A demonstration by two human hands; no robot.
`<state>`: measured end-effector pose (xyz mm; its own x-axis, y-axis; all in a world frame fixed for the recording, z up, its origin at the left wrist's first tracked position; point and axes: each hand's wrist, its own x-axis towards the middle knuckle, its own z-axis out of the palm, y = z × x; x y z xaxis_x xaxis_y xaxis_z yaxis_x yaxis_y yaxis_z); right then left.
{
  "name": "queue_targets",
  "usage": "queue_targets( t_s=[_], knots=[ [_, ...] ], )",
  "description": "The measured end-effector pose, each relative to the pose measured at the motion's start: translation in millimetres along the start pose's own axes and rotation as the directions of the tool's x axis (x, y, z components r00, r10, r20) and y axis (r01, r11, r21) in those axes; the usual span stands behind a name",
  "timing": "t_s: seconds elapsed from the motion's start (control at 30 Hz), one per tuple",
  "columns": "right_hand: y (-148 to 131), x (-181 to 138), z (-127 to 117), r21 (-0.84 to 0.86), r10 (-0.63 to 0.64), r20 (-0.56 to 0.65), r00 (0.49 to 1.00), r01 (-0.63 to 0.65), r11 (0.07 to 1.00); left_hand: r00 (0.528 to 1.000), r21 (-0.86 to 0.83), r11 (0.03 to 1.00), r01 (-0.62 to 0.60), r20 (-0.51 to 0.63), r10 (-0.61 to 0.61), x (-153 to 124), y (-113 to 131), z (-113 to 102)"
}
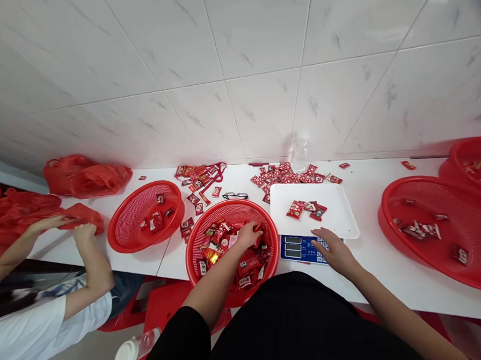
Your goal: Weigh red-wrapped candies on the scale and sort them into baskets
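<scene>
My left hand [248, 236] is down in a red plastic basket [190, 241] full of small wrapped snack packets [245, 265]. Its fingers are bent and closed on a red snack packet at the basket's right side, with the fingertips partly hidden. My right hand [333, 250] hovers at or lightly touches the blue key panel of a digital scale [292, 247]; its fingers are apart and hold nothing. A white tray [338, 207] lies on the scale, with several red packets [306, 209] near its middle.
More red packets [280, 173] lie loose behind the tray, near a clear plastic jar [301, 154]. Eyeglasses [235, 195] rest behind the basket. Other red baskets [117, 218] stand at left and right [391, 215]. At far left, another person's hands [84, 234] handle red plastic bags [12, 219].
</scene>
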<state>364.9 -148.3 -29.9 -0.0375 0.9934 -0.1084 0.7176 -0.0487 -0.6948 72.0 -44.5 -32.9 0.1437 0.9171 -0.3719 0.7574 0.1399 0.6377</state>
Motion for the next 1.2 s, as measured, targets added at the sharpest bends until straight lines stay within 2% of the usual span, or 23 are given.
queue_targets(
  t_s=[0.1,0.23,0.37,0.47,0.57,0.7,0.77,0.87,0.97,1.03,1.1,1.17,1.2],
  knots=[
    [-7,-3,-3,0.028,0.013,0.021,1.000,-0.013,1.000,0.999,-0.191,0.980,0.048,-0.005,-0.050,-1,-4,-15],
    [-10,-5,-4,0.063,0.012,0.019,1.000,-0.013,0.998,0.991,-0.419,0.903,0.096,-0.042,-0.125,-6,-11,-34],
    [-13,-6,-4,0.089,0.032,0.046,0.998,-0.036,0.995,0.979,-0.530,0.844,0.085,-0.114,-0.170,-10,-12,-51],
    [-15,-7,-3,0.110,0.032,0.068,0.997,-0.039,0.993,0.976,-0.496,0.866,0.065,-0.149,-0.158,-14,-6,-64],
    [-16,-8,-3,0.128,0.036,0.076,0.996,-0.045,0.991,0.980,-0.369,0.928,0.054,-0.161,-0.121,-17,2,-74],
    [-22,-8,-5,0.158,0.054,0.073,0.996,-0.065,0.985,0.950,-0.154,0.987,-0.047,-0.312,-0.004,-19,15,-78],
    [-29,-7,-7,0.205,0.070,0.085,0.994,-0.086,0.975,0.935,-0.155,0.980,-0.122,-0.349,0.061,-22,27,-75],
    [-45,-7,-9,0.368,0.081,0.137,0.987,-0.127,0.921,0.968,-0.320,0.931,-0.176,-0.229,0.104,-32,53,-60],
    [-62,-8,-7,0.623,0.056,0.215,0.975,-0.181,0.761,0.989,-0.491,0.863,-0.117,0.024,0.148,-45,83,-31],
    [-69,-7,-5,0.748,0.060,0.248,0.967,-0.231,0.622,0.963,-0.536,0.836,-0.118,0.144,0.229,-52,98,-9],
    [-67,-4,-6,0.797,0.107,0.242,0.964,-0.261,0.545,0.929,-0.549,0.818,-0.174,0.185,0.322,-55,106,9],
    [-58,3,-10,0.779,0.171,0.205,0.964,-0.267,0.567,0.913,-0.526,0.815,-0.242,0.160,0.375,-54,105,19],
    [-50,7,-14,0.743,0.203,0.180,0.962,-0.269,0.613,0.916,-0.498,0.824,-0.271,0.129,0.379,-52,102,19]
  ],
)
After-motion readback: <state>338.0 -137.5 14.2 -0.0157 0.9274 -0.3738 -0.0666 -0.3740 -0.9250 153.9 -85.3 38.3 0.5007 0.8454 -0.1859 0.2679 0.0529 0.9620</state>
